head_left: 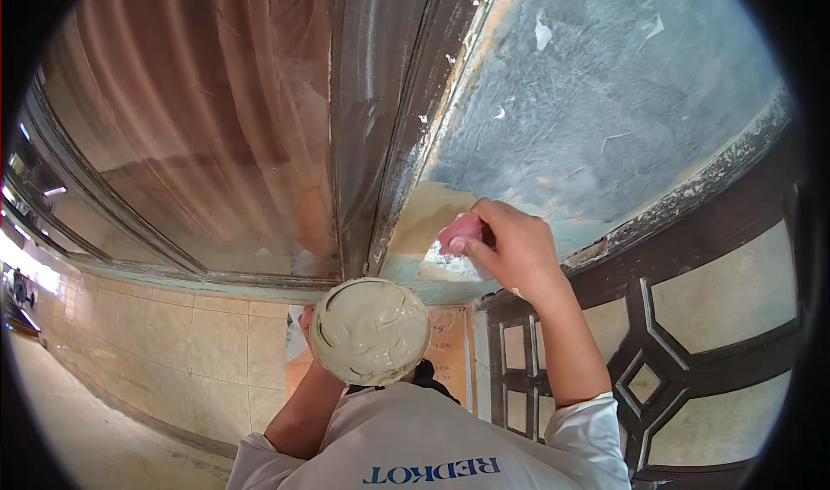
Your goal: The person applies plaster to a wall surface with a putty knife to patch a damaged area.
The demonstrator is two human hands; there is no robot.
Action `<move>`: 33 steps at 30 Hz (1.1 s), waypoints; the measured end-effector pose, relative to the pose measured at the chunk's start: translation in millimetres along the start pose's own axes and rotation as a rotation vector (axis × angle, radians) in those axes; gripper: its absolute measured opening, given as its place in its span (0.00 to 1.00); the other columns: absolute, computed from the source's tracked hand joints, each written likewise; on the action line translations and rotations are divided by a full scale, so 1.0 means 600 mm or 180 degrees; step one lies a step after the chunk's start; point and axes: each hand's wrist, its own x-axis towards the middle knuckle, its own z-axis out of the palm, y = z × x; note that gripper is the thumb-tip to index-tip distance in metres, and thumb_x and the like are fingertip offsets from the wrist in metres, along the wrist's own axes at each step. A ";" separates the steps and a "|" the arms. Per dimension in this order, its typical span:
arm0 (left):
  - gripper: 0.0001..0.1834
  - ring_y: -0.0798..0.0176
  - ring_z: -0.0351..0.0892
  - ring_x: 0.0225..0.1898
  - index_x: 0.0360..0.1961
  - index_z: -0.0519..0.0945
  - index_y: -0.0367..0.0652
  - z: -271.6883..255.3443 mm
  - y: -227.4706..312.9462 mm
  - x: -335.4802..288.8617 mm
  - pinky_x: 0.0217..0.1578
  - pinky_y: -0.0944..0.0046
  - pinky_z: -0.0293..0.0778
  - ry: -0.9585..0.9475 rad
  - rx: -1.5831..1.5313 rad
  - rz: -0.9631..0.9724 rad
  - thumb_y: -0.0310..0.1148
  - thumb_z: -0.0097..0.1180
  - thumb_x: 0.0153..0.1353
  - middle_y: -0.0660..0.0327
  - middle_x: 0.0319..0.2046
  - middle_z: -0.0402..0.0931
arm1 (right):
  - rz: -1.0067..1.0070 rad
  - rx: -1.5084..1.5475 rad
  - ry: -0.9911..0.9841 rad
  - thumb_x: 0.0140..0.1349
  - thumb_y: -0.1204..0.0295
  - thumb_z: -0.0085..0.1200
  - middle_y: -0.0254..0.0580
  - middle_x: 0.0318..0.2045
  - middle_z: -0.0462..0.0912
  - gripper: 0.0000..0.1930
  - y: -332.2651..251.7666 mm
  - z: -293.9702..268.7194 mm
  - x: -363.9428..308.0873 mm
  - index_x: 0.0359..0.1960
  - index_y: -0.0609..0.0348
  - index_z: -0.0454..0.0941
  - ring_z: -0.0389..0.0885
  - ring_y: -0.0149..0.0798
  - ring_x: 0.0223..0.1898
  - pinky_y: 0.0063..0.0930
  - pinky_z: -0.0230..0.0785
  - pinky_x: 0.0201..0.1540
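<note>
A round tub of grey-beige putty (370,333) is held up in front of my chest. My left hand (306,320) grips its left side, with most of the fingers hidden behind it. In my right hand (517,246) is a putty knife (462,229), its pinkish-red top between thumb and fingers. The pale, smeared blade points down against the lower left corner of the blue-grey wall (605,101). A smooth beige patch (430,206) lies beside the blade, next to the wooden frame.
Left of the wall runs a worn dark wooden frame (372,118), bordering a glass pane (199,144) with brownish curtain behind. Chipped white spots mark the wall. A dark wooden door with pale panels (726,295) stands at the right. Beige tiles (216,352) cover the lower left wall.
</note>
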 end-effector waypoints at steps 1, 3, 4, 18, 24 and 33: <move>0.52 0.44 0.68 0.61 0.66 0.65 0.44 -0.006 0.001 -0.001 0.59 0.40 0.68 0.0008 0.0003 0.0009 0.76 0.41 0.52 0.51 0.63 0.66 | -0.0008 0.0008 -0.0005 0.55 0.55 0.63 0.43 0.27 0.79 0.19 0.000 0.001 -0.002 0.37 0.56 0.74 0.81 0.47 0.29 0.38 0.70 0.30; 0.51 0.43 0.67 0.62 0.66 0.64 0.45 -0.009 0.004 -0.004 0.60 0.39 0.67 0.0118 -0.0459 0.0080 0.75 0.40 0.53 0.51 0.64 0.65 | -0.0100 0.0528 0.0421 0.52 0.60 0.66 0.40 0.28 0.78 0.17 -0.004 0.000 -0.007 0.34 0.56 0.74 0.81 0.44 0.29 0.35 0.71 0.32; 0.51 0.43 0.67 0.62 0.66 0.64 0.45 -0.008 0.007 -0.005 0.60 0.39 0.67 0.0123 -0.0457 0.0090 0.75 0.40 0.53 0.51 0.64 0.65 | -0.0243 0.0649 0.0487 0.50 0.67 0.69 0.39 0.30 0.77 0.16 -0.012 -0.003 -0.012 0.34 0.57 0.74 0.81 0.43 0.29 0.33 0.72 0.33; 0.49 0.49 0.63 0.65 0.69 0.58 0.48 0.121 0.036 0.035 0.63 0.45 0.65 -0.0094 0.0188 0.0624 0.74 0.31 0.57 0.54 0.67 0.59 | -0.1682 0.0005 0.0798 0.40 0.71 0.64 0.36 0.41 0.76 0.14 -0.005 0.023 -0.066 0.32 0.50 0.79 0.76 0.44 0.41 0.37 0.73 0.42; 0.48 0.47 0.66 0.63 0.68 0.62 0.49 0.117 0.038 0.037 0.60 0.42 0.67 -0.0038 0.0128 0.0445 0.74 0.34 0.57 0.55 0.65 0.63 | -0.2484 -0.0617 0.1090 0.41 0.71 0.63 0.33 0.37 0.76 0.11 0.004 0.020 -0.033 0.28 0.52 0.76 0.75 0.43 0.39 0.36 0.75 0.40; 0.42 0.52 0.67 0.62 0.65 0.67 0.49 0.076 0.005 0.013 0.63 0.48 0.63 -0.0058 -0.0426 -0.0628 0.69 0.37 0.61 0.57 0.62 0.67 | -0.2544 0.0060 0.0859 0.39 0.71 0.65 0.27 0.35 0.76 0.09 -0.052 0.024 0.004 0.23 0.49 0.76 0.74 0.36 0.37 0.29 0.74 0.36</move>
